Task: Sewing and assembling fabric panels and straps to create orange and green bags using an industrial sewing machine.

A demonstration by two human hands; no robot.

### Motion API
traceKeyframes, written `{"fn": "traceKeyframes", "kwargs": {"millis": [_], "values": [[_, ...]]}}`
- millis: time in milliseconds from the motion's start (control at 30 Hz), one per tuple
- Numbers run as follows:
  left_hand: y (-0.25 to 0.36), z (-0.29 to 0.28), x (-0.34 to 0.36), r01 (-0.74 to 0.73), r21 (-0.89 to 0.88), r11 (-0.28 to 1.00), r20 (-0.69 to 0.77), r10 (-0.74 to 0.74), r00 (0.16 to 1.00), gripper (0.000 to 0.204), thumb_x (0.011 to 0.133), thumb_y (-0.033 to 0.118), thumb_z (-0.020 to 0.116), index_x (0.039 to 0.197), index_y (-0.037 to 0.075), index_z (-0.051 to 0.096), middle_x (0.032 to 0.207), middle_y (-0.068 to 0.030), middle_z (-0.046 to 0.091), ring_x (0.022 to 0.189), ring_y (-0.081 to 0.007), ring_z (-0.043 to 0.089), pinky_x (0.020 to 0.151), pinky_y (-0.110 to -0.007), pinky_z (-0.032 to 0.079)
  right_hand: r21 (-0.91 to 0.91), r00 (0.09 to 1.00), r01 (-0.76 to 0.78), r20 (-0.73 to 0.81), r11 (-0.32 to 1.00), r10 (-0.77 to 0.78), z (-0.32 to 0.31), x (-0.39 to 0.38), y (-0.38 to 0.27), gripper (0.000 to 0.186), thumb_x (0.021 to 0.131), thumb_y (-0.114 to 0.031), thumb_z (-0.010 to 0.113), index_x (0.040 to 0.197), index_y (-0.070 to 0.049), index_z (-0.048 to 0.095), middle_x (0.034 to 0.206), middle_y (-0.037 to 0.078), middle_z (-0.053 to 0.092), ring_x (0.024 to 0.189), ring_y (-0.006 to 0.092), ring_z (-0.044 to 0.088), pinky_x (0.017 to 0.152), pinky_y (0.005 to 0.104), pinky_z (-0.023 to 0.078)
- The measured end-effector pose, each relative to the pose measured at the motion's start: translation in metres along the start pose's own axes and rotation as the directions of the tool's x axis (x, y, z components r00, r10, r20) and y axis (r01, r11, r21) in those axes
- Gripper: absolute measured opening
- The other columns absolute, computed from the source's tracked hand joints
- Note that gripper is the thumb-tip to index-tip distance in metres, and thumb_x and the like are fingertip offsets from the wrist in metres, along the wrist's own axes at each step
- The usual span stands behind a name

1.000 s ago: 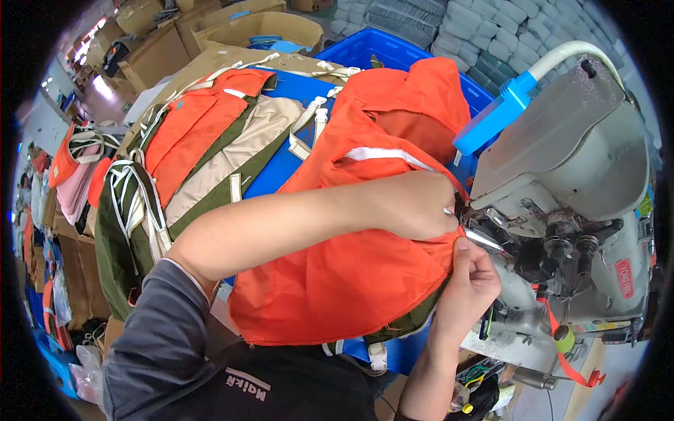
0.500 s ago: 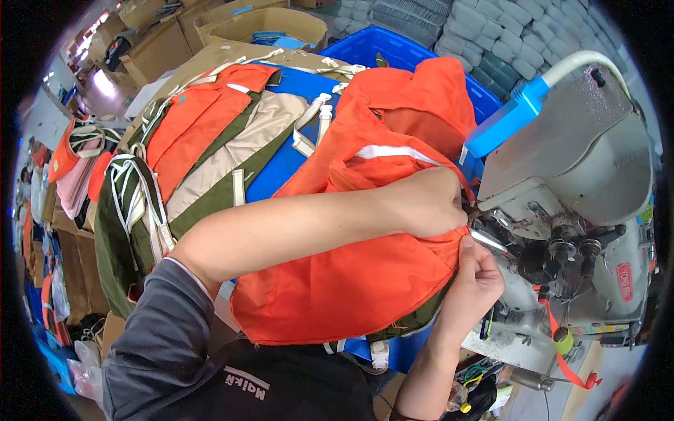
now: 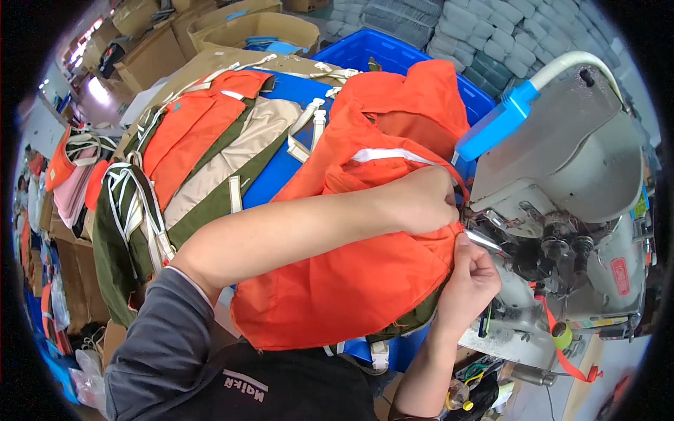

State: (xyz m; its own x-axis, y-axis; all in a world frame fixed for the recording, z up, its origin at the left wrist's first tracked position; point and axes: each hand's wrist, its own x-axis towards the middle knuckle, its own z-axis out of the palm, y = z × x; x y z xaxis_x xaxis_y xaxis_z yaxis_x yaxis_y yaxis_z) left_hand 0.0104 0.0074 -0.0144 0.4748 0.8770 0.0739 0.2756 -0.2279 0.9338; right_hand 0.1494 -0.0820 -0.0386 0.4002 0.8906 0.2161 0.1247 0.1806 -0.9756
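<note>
My left forearm stretches across the orange fabric (image 3: 309,295), with my left hand (image 3: 428,200) curled at its right edge beside the grey sewing machine (image 3: 562,161); what those fingertips hold is hidden. Just below it, my right hand (image 3: 470,281) pinches the orange fabric's edge between thumb and bent fingers, next to a shiny metal part (image 3: 481,241) of the machine. A white strip (image 3: 386,153) lies in the folds above my hands. Olive fabric (image 3: 404,321) shows beneath the orange. A blue lamp (image 3: 495,123) on a white curved tube hangs at the machine's left side.
At left lie orange, beige and olive bag pieces (image 3: 182,147) with white straps (image 3: 305,133) over blue material (image 3: 288,88). Behind are a blue crate (image 3: 344,49), cardboard boxes (image 3: 147,67) and stacked grey bundles (image 3: 477,35). A red strap (image 3: 569,365) dangles from the machine.
My left hand has shifted slightly away from me, its fingertips now more hidden, and the orange fabric has creased a little differently. My right hand keeps its pinch at nearly the same spot.
</note>
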Motion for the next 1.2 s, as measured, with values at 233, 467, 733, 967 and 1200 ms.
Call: {"fn": "traceKeyframes", "kwargs": {"millis": [233, 467, 733, 967, 1200], "values": [[0.009, -0.004, 0.000, 0.082, -0.040, 0.996, 0.020, -0.082, 0.996, 0.020, 0.079, 0.009, 0.063, 0.081, -0.010, 0.066, 0.064, -0.0147, 0.061, 0.060, -0.0181, 0.056, 0.057, -0.034, 0.044, -0.005, 1.000, 0.023, 0.001, 1.000, -0.023, 0.003, 0.001, -0.006, 0.022, 0.092, -0.012, 0.068, 0.073, 0.000, 0.064, 0.059, -0.008, 0.051, 0.053, -0.0016, 0.033, 0.047, 0.0184, 0.022], [-0.014, -0.002, 0.002, -0.006, -0.056, 0.998, -0.039, 0.004, 0.999, 0.019, 0.079, 0.009, 0.064, 0.079, -0.010, 0.066, 0.058, -0.0104, 0.055, 0.055, -0.0147, 0.052, 0.052, -0.033, 0.040, -0.479, 0.971, 0.109, 0.239, 0.871, 0.010, -0.030, 0.000, -0.021, 0.023, 0.091, -0.019, 0.069, 0.078, 0.000, 0.067, 0.055, -0.003, 0.054, 0.048, 0.0051, 0.043, 0.048, 0.0237, 0.036], [0.002, -0.004, 0.010, 0.071, -0.033, 0.997, 0.017, -0.071, 0.997, 0.019, 0.079, 0.008, 0.065, 0.081, -0.010, 0.068, 0.063, -0.0142, 0.058, 0.058, -0.0169, 0.054, 0.055, -0.033, 0.042, -0.915, 0.472, 0.349, -0.016, 0.203, -0.882, -0.181, 0.053, -0.122, 0.029, 0.097, -0.017, 0.060, 0.119, 0.002, 0.062, 0.110, 0.015, 0.066, 0.103, 0.0196, 0.062, 0.090, 0.0334, 0.051], [0.019, -0.005, -0.002, 0.112, 0.059, 0.992, -0.017, -0.112, 0.994, 0.018, 0.081, 0.008, 0.066, 0.086, -0.009, 0.066, 0.077, -0.0196, 0.064, 0.073, -0.0256, 0.063, 0.068, -0.035, 0.047, -0.932, 0.444, 0.357, 0.107, 0.066, -0.890, -0.178, 0.039, -0.091, 0.024, 0.095, -0.011, 0.059, 0.114, 0.004, 0.063, 0.103, 0.014, 0.066, 0.096, 0.0179, 0.062, 0.087, 0.0319, 0.051], [0.013, 0.016, -0.050, -0.269, 0.619, 0.738, -0.267, 0.520, 0.811, 0.041, 0.077, 0.013, 0.071, 0.111, -0.007, 0.058, 0.111, -0.0206, 0.055, 0.106, -0.0320, 0.055, 0.087, -0.041, 0.044, -0.350, 0.972, 0.050, 0.232, 0.935, 0.035, -0.044, -0.027, -0.028, 0.033, 0.097, -0.019, 0.059, 0.121, 0.003, 0.057, 0.101, 0.006, 0.062, 0.091, 0.0106, 0.056, 0.079, 0.0264, 0.047]]}}
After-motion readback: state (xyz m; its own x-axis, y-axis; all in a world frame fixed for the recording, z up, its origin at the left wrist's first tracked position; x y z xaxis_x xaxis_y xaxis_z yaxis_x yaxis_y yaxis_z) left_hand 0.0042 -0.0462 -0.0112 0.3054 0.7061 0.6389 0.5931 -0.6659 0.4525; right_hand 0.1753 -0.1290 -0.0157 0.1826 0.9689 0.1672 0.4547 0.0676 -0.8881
